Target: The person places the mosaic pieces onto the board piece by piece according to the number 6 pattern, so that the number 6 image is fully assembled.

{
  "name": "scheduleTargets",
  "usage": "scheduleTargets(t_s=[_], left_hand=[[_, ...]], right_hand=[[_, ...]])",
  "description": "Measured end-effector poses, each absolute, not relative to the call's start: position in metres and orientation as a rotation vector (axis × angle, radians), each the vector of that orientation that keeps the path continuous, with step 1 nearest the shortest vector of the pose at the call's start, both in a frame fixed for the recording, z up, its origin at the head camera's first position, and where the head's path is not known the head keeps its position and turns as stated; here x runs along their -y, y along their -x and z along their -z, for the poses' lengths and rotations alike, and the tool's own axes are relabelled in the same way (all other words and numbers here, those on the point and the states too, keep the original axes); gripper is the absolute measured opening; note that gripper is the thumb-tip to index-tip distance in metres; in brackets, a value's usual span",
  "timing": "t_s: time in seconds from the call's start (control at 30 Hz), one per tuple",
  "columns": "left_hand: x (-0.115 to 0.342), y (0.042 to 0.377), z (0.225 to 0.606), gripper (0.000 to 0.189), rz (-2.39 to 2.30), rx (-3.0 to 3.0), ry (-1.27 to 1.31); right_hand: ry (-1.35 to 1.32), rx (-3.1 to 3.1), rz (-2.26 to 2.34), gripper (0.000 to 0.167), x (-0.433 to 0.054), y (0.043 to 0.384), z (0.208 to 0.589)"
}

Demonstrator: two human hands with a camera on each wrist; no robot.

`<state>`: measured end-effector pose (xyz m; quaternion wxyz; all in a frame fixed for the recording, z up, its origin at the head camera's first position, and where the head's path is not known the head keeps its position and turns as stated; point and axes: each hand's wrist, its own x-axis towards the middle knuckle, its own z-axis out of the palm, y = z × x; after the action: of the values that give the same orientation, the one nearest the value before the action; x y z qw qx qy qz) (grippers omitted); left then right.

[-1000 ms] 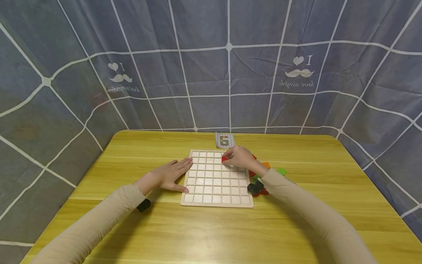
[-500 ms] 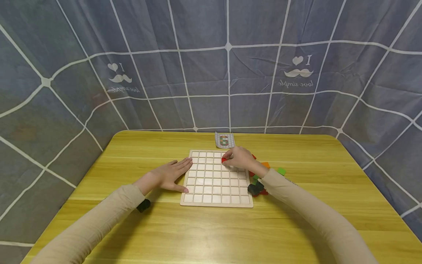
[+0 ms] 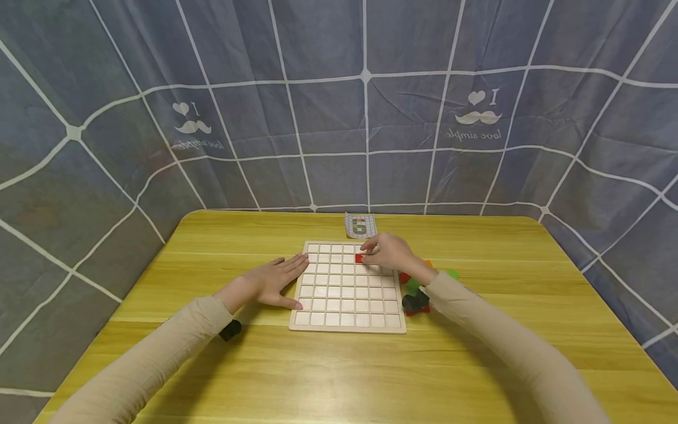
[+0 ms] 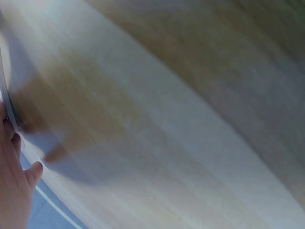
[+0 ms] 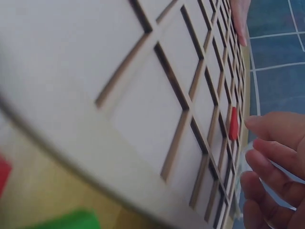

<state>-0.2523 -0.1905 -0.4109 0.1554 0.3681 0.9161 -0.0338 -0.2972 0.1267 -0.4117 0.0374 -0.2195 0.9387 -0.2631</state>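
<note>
In the head view, a pale wooden board (image 3: 340,320) with a grid of square cells lies on the table. My left hand (image 3: 274,282) rests flat with fingers spread along its left edge; the left wrist view catches part of this hand (image 4: 14,183). A red square tile (image 3: 359,258) sits in a cell near the far side. Close over that tile is my right hand (image 3: 391,252), thumb and fingers loosely bent and parted. From the right wrist, the red tile (image 5: 233,124) shows in the grid, with the fingertips apart from it and holding nothing.
Loose red tiles (image 3: 405,277), green tiles (image 3: 412,287) and an orange tile (image 3: 428,264) lie right of the board, partly under the right forearm. Behind the board is a small printed pattern card (image 3: 360,225). A grey curtain (image 3: 328,118) hangs beyond the table (image 3: 339,377).
The right hand's fingers have let go of the red tile and drawn back slightly to the right, leaving more of it visible in its cell. The left hand has stayed put.
</note>
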Motion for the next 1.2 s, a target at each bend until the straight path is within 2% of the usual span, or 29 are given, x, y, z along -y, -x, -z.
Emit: scheduleTargets(t_s=[0.57, 1.2], left_hand=[[0.191, 0.253, 0.412, 0.105, 0.090, -2.619, -1.042], [0.189, 0.251, 0.411, 0.105, 0.098, -2.619, -1.035]], right_hand=[[0.598, -2.970, 0.810, 0.028, -0.178, 0.283, 0.395], [0.560, -3.000, 0.843, 0.034, -0.251, 0.266, 0.410]])
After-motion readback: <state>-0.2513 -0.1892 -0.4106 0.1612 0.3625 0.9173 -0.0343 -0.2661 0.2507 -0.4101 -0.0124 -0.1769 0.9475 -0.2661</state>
